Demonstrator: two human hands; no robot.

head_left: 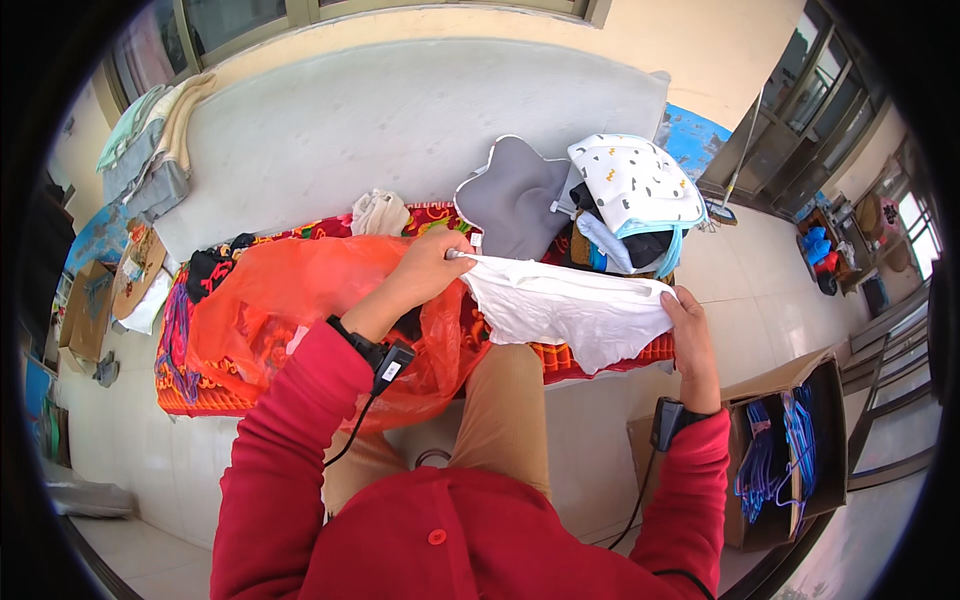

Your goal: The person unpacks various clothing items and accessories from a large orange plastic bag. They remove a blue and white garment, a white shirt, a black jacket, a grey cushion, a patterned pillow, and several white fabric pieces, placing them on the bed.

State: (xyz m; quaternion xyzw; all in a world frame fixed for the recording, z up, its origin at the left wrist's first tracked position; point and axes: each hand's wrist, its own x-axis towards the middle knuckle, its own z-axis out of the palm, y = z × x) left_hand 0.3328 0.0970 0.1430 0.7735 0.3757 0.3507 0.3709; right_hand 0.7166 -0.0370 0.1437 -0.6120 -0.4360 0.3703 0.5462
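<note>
A white cloth garment (570, 307) is stretched between my two hands over the front edge of a red patterned seat cover (202, 401). My left hand (427, 266) pinches its upper left corner, and my right hand (688, 319) grips its right end between thumb and fingers. Under my left forearm lies a large orange-red plastic bag (300, 270); its contents are mostly hidden. Just behind the garment rests a grey star-shaped cushion (514, 199). Right of that, a white patterned padded item (634, 180) with light blue edging lies on a pile of folded clothes (604, 244).
A crumpled beige cloth (380, 213) lies behind the bag. Folded cloths (154, 142) hang over the backrest's left end. At the lower right, a cardboard box (825, 450) holds blue and purple hangers (799, 442). Another cardboard box (86, 315) stands at the far left.
</note>
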